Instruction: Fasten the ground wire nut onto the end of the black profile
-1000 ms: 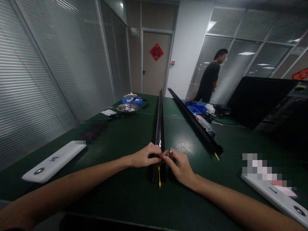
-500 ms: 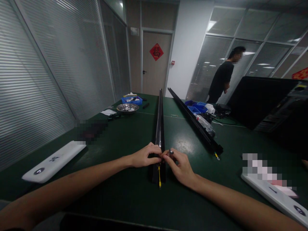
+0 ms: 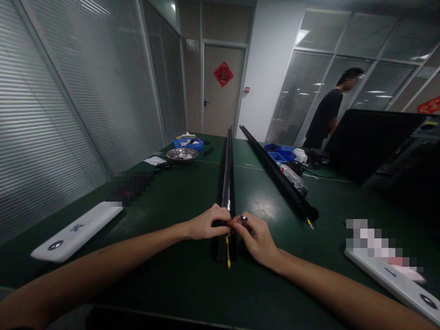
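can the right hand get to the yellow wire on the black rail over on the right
Probably yes: nothing visible stands between the right hand and the yellow wire at the right rail's near end, though that hand is busy at the middle rail.

Your green tabletop (image 3: 192,192) looks smooth, with a soft shine. The long black bar (image 3: 227,183) looks shiny too. The round bowl (image 3: 182,155) looks like shiny metal, and the door (image 3: 225,107) looks like plain, dull wood.

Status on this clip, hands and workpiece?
Both hands at near end of black rail. Small part between fingertips unclear. Yellow lead hangs free. Second rail off right.
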A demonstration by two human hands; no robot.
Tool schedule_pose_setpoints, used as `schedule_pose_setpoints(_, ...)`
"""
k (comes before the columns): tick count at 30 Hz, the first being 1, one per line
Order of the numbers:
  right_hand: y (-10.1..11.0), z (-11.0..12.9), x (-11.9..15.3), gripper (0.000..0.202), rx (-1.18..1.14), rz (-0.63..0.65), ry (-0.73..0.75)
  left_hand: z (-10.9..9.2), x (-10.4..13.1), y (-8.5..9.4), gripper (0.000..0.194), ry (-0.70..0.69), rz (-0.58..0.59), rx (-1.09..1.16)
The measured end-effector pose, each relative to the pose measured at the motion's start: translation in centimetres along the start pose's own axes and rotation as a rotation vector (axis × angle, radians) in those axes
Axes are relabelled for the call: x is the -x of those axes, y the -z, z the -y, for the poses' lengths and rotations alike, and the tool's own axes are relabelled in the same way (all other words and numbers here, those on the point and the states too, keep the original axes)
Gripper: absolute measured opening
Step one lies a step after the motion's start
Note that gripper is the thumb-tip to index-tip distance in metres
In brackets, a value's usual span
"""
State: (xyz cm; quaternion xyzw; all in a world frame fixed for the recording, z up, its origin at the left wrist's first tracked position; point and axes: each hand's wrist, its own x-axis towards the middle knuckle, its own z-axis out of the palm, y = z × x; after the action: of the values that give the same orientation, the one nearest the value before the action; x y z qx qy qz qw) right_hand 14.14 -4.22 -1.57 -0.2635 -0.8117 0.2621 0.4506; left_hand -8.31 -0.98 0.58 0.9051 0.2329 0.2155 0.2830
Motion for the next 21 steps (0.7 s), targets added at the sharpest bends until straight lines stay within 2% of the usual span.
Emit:
schedule_pose_setpoints(5,0.01,0.01,-0.07,0.015,-0.002,-0.002,-0.023,-0.14,0.03,0.15,0.045,0.005,0.005,0.002)
schedule_pose_setpoints(13,0.11,0.23,-0.24,0.017,0.016,-0.015,0.015,-0.1,0.02,0.13,0.041,0.004,0.002,0.008)
schedule_pose_setpoints(21,0.02,0.01,-0.08,0.016,-0.004,-0.003,-0.014,0.1,0.07,0.07,0.04,-0.001,0.001,0.02)
